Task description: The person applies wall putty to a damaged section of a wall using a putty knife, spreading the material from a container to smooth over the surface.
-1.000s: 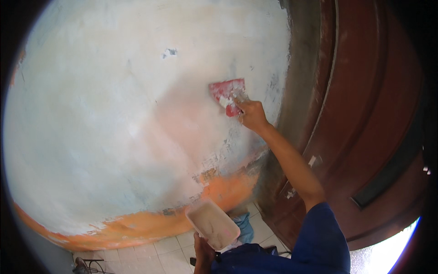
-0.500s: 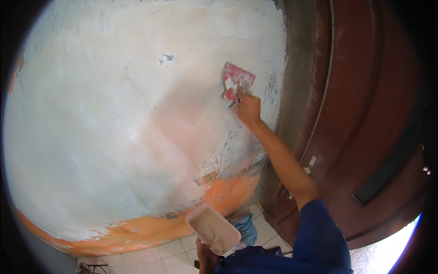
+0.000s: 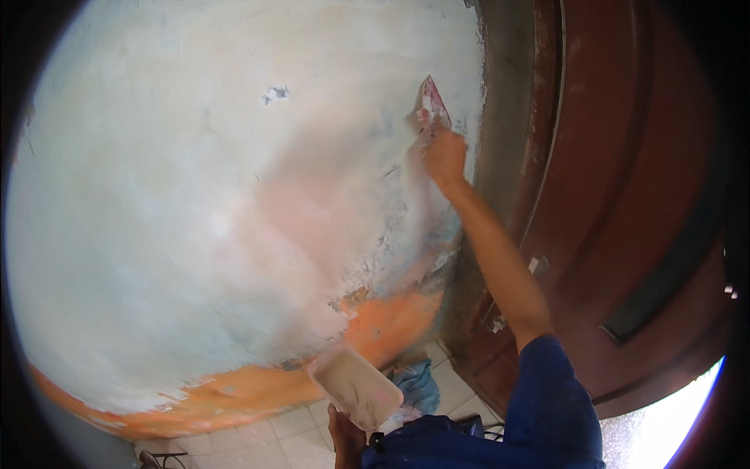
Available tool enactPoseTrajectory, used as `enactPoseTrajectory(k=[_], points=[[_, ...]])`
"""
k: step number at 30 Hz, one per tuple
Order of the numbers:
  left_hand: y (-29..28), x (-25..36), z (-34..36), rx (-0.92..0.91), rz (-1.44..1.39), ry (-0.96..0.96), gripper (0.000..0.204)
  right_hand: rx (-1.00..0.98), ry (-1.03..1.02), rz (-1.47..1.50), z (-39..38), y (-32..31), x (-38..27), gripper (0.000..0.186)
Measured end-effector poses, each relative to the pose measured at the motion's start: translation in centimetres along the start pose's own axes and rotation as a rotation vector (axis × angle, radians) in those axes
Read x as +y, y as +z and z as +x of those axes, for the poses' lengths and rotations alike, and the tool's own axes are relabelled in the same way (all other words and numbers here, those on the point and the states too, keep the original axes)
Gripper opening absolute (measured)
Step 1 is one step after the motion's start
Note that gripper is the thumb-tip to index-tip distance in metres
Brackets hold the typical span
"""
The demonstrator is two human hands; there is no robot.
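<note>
My right hand (image 3: 446,162) is closed round a putty knife (image 3: 433,105) and holds it up against the wall (image 3: 195,180), near the wall's right edge. The knife's wide red blade is smeared with white and turned nearly edge-on to me. White filler coats most of the wall, with rough grey and blue patches near the knife. Low in front of me, my left hand (image 3: 346,434) grips a pale rectangular tub (image 3: 357,384) by its lower side. The tub tilts, and some filler shows inside it.
A dark red door (image 3: 617,180) with a handle (image 3: 537,266) stands close on my right, beside a grey strip of wall. Orange paint (image 3: 394,320) shows along the wall's bottom. A blue cloth (image 3: 419,386) lies on the tiled floor (image 3: 293,423).
My right hand has moved up and to the right with the putty knife, and the blade has turned from face-on to nearly edge-on. The tub has shifted slightly left.
</note>
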State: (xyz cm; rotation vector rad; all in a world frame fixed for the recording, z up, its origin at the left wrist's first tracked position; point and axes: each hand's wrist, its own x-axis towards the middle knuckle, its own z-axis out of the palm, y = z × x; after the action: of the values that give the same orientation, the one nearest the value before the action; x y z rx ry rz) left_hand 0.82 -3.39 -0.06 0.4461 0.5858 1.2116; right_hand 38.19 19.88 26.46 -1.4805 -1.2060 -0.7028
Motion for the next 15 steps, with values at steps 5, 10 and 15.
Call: enactPoseTrajectory(k=[5,10,15], points=[[-2.3,0.0,0.0,0.038,-0.011,0.034,0.049,-0.216,0.018,-0.016,-3.9,3.4,-5.4,0.052],[-2.1,0.6,1.2,0.005,0.026,-0.010,0.048,-0.333,-0.202,0.114,-8.4,2.0,-6.9,0.046],[-1.3,1.4,0.6,0.042,0.004,0.055,0.043,-0.158,0.145,0.381,-5.0,-5.2,-5.7,0.047]])
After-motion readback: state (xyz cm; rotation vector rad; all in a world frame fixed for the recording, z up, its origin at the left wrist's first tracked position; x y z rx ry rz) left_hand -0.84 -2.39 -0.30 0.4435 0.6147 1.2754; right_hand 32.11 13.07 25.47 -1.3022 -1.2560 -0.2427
